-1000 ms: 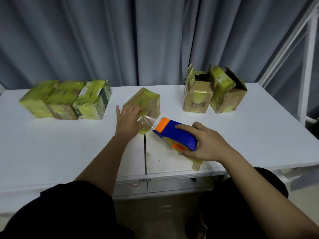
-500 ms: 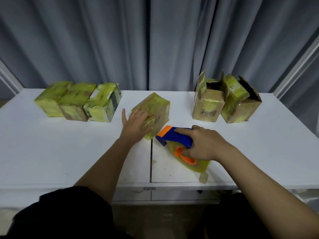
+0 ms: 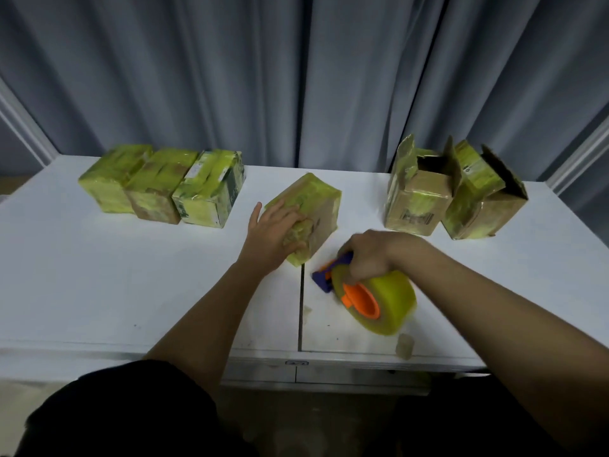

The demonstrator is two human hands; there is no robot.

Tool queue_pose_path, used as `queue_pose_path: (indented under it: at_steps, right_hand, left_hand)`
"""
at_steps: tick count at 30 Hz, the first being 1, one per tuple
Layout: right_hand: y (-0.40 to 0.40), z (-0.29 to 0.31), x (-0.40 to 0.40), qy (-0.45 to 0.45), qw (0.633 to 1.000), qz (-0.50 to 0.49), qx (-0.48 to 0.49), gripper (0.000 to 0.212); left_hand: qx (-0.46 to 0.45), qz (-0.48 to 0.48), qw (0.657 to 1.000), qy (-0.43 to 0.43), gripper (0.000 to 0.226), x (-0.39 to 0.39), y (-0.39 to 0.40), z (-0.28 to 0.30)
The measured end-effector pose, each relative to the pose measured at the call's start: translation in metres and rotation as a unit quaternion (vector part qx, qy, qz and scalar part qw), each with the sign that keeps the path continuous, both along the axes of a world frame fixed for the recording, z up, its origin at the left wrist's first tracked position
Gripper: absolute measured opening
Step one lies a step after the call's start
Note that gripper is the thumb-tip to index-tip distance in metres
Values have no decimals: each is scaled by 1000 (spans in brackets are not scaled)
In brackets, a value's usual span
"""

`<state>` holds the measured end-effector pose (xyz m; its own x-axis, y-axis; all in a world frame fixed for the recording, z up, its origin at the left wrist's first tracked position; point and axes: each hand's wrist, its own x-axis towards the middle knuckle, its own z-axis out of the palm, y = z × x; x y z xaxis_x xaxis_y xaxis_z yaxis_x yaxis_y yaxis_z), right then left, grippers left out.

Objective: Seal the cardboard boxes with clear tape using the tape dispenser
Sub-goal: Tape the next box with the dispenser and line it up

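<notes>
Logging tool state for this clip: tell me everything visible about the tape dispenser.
The tape dispenser has a blue plastic body with orange parts and an orange hub carrying a thick roll of yellowish clear tape. It is tilted, the hub facing the camera and the blue nose pointing left, low over the white table near its seam, in front of the wrapped box. The right hand grips its handle from above, hiding it. Whether the dispenser touches the table cannot be told.
</notes>
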<state>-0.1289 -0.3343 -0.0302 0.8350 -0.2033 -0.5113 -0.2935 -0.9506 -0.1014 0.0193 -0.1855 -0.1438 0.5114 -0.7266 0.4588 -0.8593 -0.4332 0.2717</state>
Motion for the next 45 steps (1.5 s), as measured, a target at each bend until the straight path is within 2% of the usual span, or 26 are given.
queue_pose_path:
  at_steps: [3, 7, 15, 18, 20, 22, 26, 30, 32, 35, 38, 41, 43, 45]
  right_hand:
    - [-9, -3, -16, -83, 996, 29, -4, 58]
    - [-7, -12, -38, -144, 987, 53, -55, 66]
    - [-29, -12, -78, -153, 981, 19, -115, 66]
    - [-35, -17, -83, -174, 982, -29, -73, 75]
    - [-40, -27, -82, -216, 972, -25, -85, 61]
    - [-41, -43, -79, -259, 953, 22, -159, 51]
    - [-46, -94, -84, -363, 902, 61, -227, 73]
    - [-45, -124, -92, -392, 895, 26, -212, 86]
    - [-45, -131, -90, -415, 891, 14, -184, 77]
    - [-40, -124, -83, -494, 863, 2, -109, 39]
    - [-21, -103, -67, -533, 845, -16, 26, 28]
    - [5, -92, -40, -473, 836, -141, 239, 35]
    - [21, -89, -19, -403, 791, -268, 374, 38]
    - [34, -87, 2, -355, 729, -371, 452, 38]
  left_hand:
    - [5, 4, 1000, 20, 47, -1, -3, 1]
    - [-3, 10, 1000, 29, 47, 0, -3, -3]
    - [-16, 22, 998, 50, 45, -7, -6, 1]
    - [-1, 31, 998, 58, 48, -9, -7, 3]
    - [7, 37, 997, 61, 43, -11, -7, 6]
    - [9, 44, 997, 63, 38, -13, -9, 9]
    - [29, 54, 996, 67, 39, -17, -10, 16]
    - [35, 58, 995, 75, 36, -16, -10, 14]
    - [39, 65, 994, 76, 35, -16, -10, 15]
    - [51, 79, 993, 66, 35, -22, -9, 18]
    - [48, 106, 992, 48, 33, -32, -7, 23]
    - [62, 139, 988, 13, 33, -42, -4, 27]
    - [70, 154, 985, -17, 33, -48, -1, 26]
    - [55, 166, 983, -64, 36, -51, 1, 21]
